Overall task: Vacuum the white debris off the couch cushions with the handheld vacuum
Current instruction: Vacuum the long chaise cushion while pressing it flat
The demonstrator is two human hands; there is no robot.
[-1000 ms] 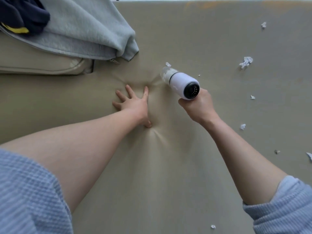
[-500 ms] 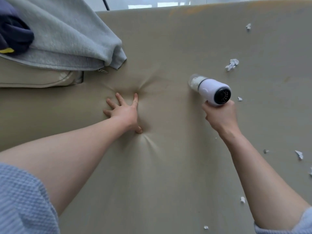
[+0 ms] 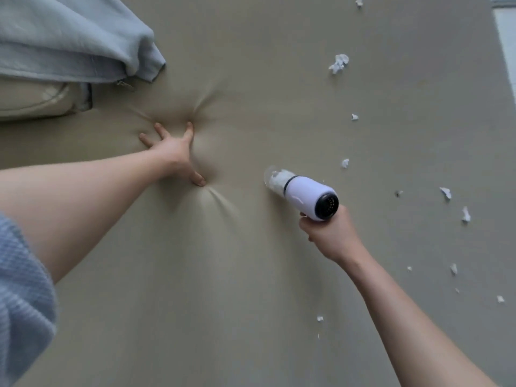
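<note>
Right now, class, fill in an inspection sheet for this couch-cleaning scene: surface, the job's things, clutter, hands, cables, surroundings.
Surface: beige couch cushion, dented and creased where the left hand presses.
Job's things: handheld vacuum, white fluff in its clear front cup; white debris scattered over the cushion's right side, in front of and beside the vacuum.
Clutter: grey sweatshirt lying at upper left over a cream cushion.
Hands: left hand flat, fingers spread, pressing the cushion; right hand holds the vacuum's handle in a closed grip.
Cables: nothing seen.
Surroundings: pale strip past the cushion's right edge, unclear what.
</note>
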